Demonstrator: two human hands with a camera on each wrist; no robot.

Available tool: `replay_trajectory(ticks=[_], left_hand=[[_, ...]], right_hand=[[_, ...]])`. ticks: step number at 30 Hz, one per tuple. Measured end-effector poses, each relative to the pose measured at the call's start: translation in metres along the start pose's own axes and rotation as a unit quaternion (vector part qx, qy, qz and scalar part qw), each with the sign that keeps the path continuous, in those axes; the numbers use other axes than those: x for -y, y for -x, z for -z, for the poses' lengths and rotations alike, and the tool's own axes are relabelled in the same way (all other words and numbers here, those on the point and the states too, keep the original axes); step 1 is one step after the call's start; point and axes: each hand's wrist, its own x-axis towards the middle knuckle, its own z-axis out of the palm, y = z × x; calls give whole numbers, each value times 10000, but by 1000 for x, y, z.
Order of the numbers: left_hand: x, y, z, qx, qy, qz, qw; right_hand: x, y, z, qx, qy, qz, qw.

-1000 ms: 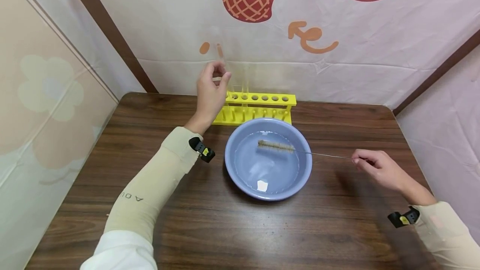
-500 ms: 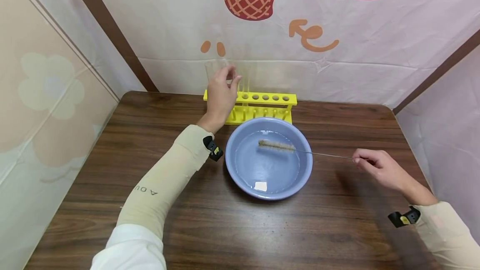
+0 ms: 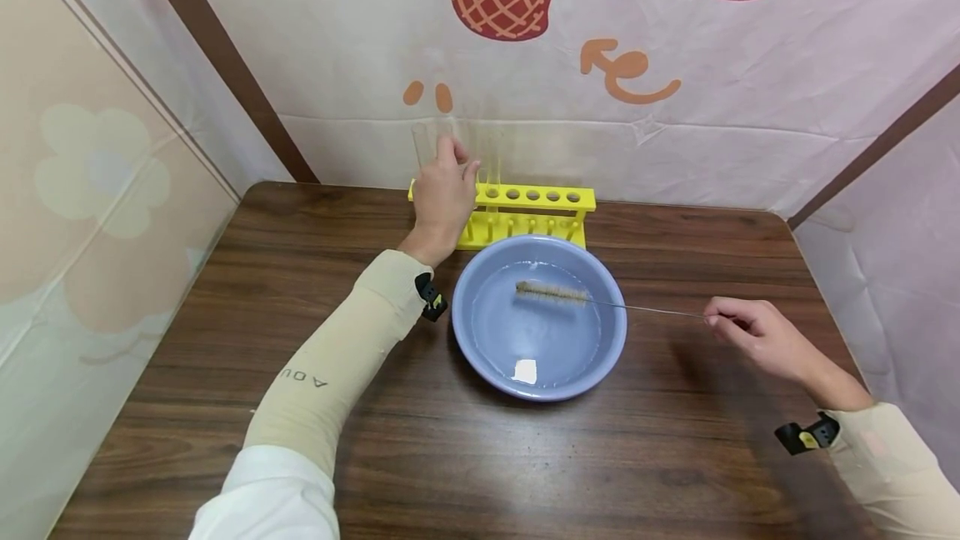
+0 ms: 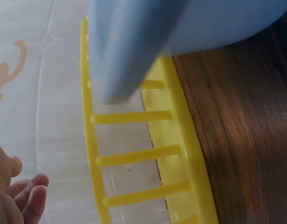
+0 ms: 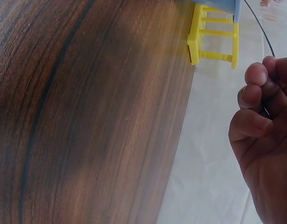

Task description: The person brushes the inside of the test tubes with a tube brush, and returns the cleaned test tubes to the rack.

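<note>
The right hand [image 3: 761,340], out over the right part of the desk [image 3: 525,473] and near its right edge, pinches the thin wire handle [image 3: 652,309] of a brush [image 3: 551,293] between thumb and fingertips, the other fingers curled in. The wire runs away leftward from that grip, and its bristled end lies over the water [image 3: 517,332] in a round blue basin [image 3: 615,323]; from where I stand I can't tell whether the bristles touch the surface. The left hand [image 3: 444,198] reaches up by the far edge of the desk, left of the middle, its fingers partly bent among clear tubes; the glass is so faint there that I can't say whether it grips one. It hides part of a yellow rack [image 3: 525,204], which stands along that far edge. Just right of the hand a clear tube [image 3: 492,158] stands upright in the rack, and on the other side another clear tube [image 3: 421,146] leans slightly. The basin sits right in front of the rack, toward the near edge, a bright patch of light on its water. Each wrist wears a black band [image 3: 431,297]. Beyond the desk hangs a pale cloth [image 3: 337,40] printed in red and orange.
</note>
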Motion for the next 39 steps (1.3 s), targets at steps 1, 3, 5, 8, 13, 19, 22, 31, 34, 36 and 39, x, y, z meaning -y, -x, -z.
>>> replay_trajectory(ticks=[1,3,5,8,13,19,22,31,34,36,39], left_hand=[[1,0,-1,77,-83,53,9999],[2,1,-3,246,-246,137,9993],[3,2,-5,391,-367,188,9984],[4,3,-7,585,-590,236,9963],[5,4,-10,861,-1063,276,9902],[5,4,-12,1011,-1355,333,9850],[5,4,-12,1017,-1436,283,9840],[7,7,-11,959,-1717,-42,9805],[8,9,-12,894,-1854,-197,9784],[8,10,-12,887,-1922,-284,9769],[6,11,-13,848,-2046,-460,9741]], right_hand=[[0,0,0,2,5,0,10000],[0,0,0,4,7,-6,10000],[0,0,-1,13,11,-14,10000],[0,0,-1,40,19,-39,10000],[2,1,-1,58,62,-112,9999],[2,1,-1,42,76,-92,9999],[2,1,-1,29,129,-118,9998],[3,2,-2,39,170,-185,9997],[3,2,-3,44,168,-191,9997],[1,3,-3,24,142,-167,9998],[-1,2,-3,-7,99,-123,9999]])
